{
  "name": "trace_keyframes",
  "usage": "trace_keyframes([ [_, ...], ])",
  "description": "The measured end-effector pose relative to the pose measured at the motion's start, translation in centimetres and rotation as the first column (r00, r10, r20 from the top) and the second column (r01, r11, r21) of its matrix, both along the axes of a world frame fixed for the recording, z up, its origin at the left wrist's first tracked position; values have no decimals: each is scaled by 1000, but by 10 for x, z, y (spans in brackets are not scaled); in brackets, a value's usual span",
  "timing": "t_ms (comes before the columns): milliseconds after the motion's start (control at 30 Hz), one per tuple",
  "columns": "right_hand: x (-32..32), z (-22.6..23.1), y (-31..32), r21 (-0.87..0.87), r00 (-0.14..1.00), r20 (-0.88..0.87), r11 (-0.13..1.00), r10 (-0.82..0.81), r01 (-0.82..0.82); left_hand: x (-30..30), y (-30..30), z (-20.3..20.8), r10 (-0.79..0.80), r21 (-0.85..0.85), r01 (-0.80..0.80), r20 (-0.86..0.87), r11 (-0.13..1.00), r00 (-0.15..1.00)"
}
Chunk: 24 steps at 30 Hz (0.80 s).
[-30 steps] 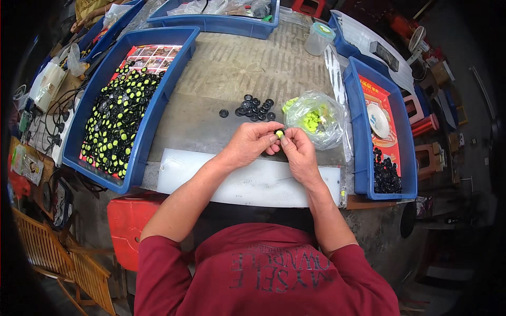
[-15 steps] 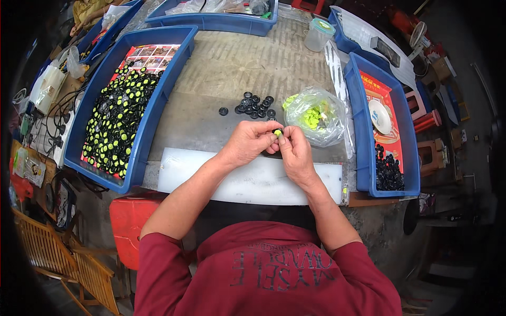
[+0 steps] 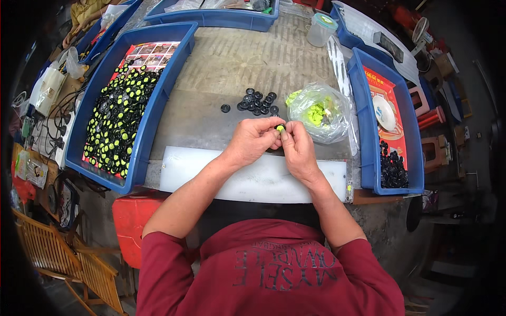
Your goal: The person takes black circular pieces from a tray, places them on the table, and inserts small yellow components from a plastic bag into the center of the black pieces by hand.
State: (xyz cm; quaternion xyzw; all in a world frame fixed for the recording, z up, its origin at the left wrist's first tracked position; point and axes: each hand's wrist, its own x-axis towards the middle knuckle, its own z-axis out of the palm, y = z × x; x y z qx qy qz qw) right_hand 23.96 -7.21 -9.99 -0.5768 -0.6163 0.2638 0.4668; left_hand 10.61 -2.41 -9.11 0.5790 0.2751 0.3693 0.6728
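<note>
Above the near part of the table, my left hand pinches a small black disc with a yellow-green round face. The fingertips of my right hand close on the same disc, with the thumb against its green face. Just beyond my hands lies a loose group of small black wheel-like discs, and a single one sits apart to its left. Next to my right hand rests a clear plastic bag holding many yellow-green pieces.
On the left, a blue tray holds many black discs with green faces. The right blue tray contains black parts and a white dish. A white board lines the near edge; a lidded plastic tub stands farther back.
The view has shifted slightly. My hands stay close together on the same disc, with only small finger movement; the discs and the bag look the same.
</note>
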Motion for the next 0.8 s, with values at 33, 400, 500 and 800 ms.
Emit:
trace_keyframes([
  [33, 2, -2, 1, 1, 1000, -1, 1000, -1, 1, 0, 0, 0, -1, 1, 1, -1, 1000, 1000],
  [400, 3, -1, 1, -18, 812, -571, 987, 121, -160, -4, 5, 1, -79, -110, 91, 116, 990, 990],
  [500, 8, -6, -1, -51, 881, -462, 988, 107, -147, -3, 5, -2, -77, -110, 90, 116, 990, 990],
  [800, 6, -3, -2, -9, 959, -274, 996, 78, -83, -3, 3, 1, -80, -38, 81, 28, 996, 996],
])
